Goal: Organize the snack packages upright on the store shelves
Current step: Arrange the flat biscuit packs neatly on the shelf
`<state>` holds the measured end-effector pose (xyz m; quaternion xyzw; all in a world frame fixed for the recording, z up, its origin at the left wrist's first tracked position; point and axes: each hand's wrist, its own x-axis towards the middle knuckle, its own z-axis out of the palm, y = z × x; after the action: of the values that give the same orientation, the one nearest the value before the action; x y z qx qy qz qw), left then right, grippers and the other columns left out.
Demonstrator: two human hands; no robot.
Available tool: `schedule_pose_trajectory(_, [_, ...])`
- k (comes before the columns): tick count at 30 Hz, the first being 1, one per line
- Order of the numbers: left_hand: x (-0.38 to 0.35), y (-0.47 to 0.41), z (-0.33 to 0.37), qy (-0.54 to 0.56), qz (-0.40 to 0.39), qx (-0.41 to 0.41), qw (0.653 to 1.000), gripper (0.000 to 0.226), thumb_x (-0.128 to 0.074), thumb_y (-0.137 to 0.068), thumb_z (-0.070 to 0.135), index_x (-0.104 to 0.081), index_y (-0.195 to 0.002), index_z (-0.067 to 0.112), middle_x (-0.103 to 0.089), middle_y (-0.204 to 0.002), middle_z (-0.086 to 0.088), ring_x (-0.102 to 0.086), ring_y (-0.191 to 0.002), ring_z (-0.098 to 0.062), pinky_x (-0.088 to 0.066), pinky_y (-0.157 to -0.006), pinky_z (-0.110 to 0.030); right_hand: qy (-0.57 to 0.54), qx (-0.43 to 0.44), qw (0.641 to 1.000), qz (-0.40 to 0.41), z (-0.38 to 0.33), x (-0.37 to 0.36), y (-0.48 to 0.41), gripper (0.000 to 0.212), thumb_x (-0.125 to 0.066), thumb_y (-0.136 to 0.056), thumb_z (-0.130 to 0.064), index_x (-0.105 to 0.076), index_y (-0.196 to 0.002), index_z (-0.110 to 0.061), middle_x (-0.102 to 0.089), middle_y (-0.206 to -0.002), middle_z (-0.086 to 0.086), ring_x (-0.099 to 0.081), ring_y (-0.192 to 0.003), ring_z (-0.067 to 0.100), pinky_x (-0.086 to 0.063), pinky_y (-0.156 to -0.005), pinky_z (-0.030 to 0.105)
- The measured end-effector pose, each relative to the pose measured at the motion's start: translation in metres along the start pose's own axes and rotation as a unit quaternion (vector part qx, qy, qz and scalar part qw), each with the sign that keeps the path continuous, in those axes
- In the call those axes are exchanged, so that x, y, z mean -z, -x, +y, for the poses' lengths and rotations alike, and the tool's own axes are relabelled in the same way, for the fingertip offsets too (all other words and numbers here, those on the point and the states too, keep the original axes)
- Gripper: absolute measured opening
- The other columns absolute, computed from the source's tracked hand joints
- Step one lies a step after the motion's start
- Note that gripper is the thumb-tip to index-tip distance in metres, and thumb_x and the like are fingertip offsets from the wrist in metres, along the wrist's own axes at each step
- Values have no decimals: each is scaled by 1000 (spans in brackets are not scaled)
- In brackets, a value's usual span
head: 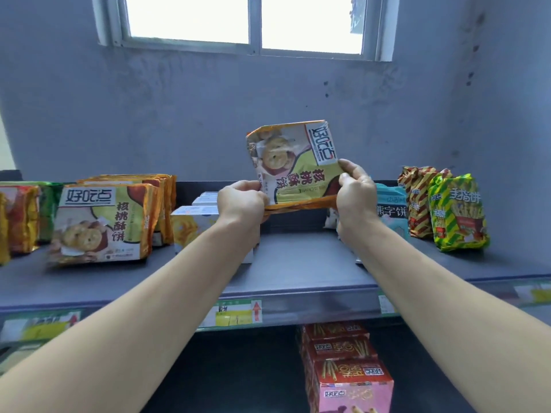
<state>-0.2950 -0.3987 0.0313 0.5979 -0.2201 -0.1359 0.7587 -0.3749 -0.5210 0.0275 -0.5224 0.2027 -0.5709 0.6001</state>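
Both hands grip one biscuit packet [293, 162] in the air above the middle of the upper shelf [298, 263]. The left hand [241, 201] is closed around the lower left corner, and the right hand [356, 189] pinches the lower right edge between thumb and fingers. The packet is turned on its side, its printed lettering running downward, and it touches nothing on the shelf. Holding it by two corners probably lets the person rotate it so it can be set down standing the right way up.

A likely place for it is the row of matching packets [104, 222] to the left, which stand upright, one behind the other, facing forward. Just beside that row, partly behind the left forearm, sit pale boxes [196, 222]. To the right stand a light blue packet [392, 210], a red and gold striped bag [417, 201] and a green and yellow bag [457, 213], all upright and close together. The stretch of shelf under the hands is bare.

The shelf is dark grey, with price labels [235, 315] along its front lip. On the shelf below, red boxes [346, 368] are stacked in a line. Behind stands a scuffed grey wall [179, 114], and a bright window [247, 22] is set high in it.
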Motion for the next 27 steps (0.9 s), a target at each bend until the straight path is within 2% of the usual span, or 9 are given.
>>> schedule_pose_trajectory(2, [4,8,3,5,19,-7,1000,21,-55,-84,-8,-58,-81,12,-65,-91,-11,-62,-87,-27,-55,-77,-37,-31,5,999,-19,-1,0,4,35,-36,-95,-3,-62,-88,-26,-68,-91,-1,-64,-81,16,-55,-63,25])
schedule_pose_trajectory(4, [5,20,4,13,33,-4,999,24,-53,-85,-9,-56,-78,14,-63,-84,-8,-62,-85,-27,-56,-74,-36,-56,9,997,-45,-5,1,11,33,-42,-93,-3,-63,-85,-27,-67,-85,-4,-63,-73,11,-54,-55,19])
schedule_pose_trajectory(7, [6,37,5,25,57,3,998,24,-53,-85,-11,-56,-80,13,-64,-88,-9,-63,-85,-28,-55,-73,-35,-108,-13,991,-83,-7,1,22,28,-55,-88,-4,-65,-87,-31,-67,-85,-6,-63,-75,11,-57,-66,27])
schedule_pose_trajectory(11, [17,58,4,28,82,-2,996,29,-50,-85,-13,-54,-77,15,-64,-79,-5,-62,-74,-21,-55,-74,-36,-174,-61,975,-127,-4,1,38,42,-63,-82,3,-60,-97,-36,-68,-86,-6,-64,-83,18,-55,-79,39])
schedule_pose_trajectory(14, [29,68,7,42,91,7,995,30,-48,-85,-16,-51,-78,13,-63,-80,-8,-61,-75,-23,-55,-71,-37,-174,-97,973,-120,-3,-1,52,53,-70,-77,-5,-45,-121,-21,-63,-98,3,-64,-93,25,-53,-89,44])
schedule_pose_trajectory(16, [35,72,11,49,92,12,995,30,-49,-84,-16,-50,-80,13,-63,-83,-9,-62,-80,-25,-56,-69,-36,-201,-131,963,-123,-6,-5,59,57,-72,-76,-5,-41,-124,-12,-64,-101,10,-66,-93,28,-55,-84,44])
schedule_pose_trajectory(19, [45,79,13,56,87,19,994,30,-48,-84,-17,-48,-79,13,-62,-81,-9,-61,-76,-25,-54,-61,-35,-234,-158,947,-151,-11,-15,74,50,-73,-76,-4,-47,-119,-7,-69,-94,12,-71,-74,24,-58,-64,36])
schedule_pose_trajectory(23, [72,85,12,46,67,40,996,30,-49,-84,-17,-45,-80,12,-61,-86,-12,-62,-78,-28,-56,-66,-40,-210,-158,949,-173,-8,-35,101,56,-74,-74,-2,-48,-123,-3,-70,-92,9,-70,-79,27,-55,-75,44])
schedule_pose_trajectory(27, [123,86,15,-5,44,54,998,26,-59,-82,-12,-47,-90,9,-60,-95,-15,-63,-76,-26,-57,-66,-37,-168,-149,958,-176,-10,-62,127,54,-74,-74,0,-49,-122,-2,-70,-99,14,-71,-80,29,-59,-71,45])
